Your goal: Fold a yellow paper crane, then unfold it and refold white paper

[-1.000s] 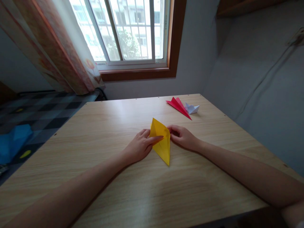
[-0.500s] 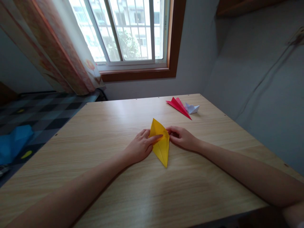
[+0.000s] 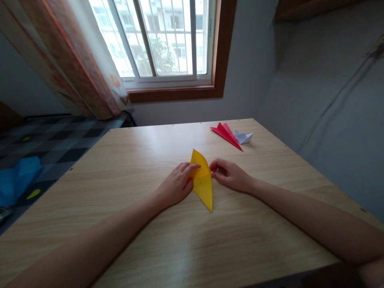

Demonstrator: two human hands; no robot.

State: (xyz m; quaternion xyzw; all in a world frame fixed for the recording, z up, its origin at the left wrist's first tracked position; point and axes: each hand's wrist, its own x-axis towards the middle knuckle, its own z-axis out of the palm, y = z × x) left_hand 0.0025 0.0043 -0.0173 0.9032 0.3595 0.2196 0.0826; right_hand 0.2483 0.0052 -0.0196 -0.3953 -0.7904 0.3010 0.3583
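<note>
A yellow folded sheet of paper, shaped like a long diamond, lies on the wooden table between my hands. My left hand grips its left side, one finger lying over the upper face and the thumb at the edge. On the other side, my right hand pinches the right corner between thumb and fingertips. The paper's upper right edge bows outward, and a crease runs across its middle. Its underside is hidden.
Farther back on the table lie a red paper plane and a white paper boat, close together. Left of the table, a blue folded paper rests on a checkered cloth. A window is behind the table.
My left finger has drawn back left from the paper's middle. The right corner has moved slightly left with my right fingertips, and the paper looks narrower.
</note>
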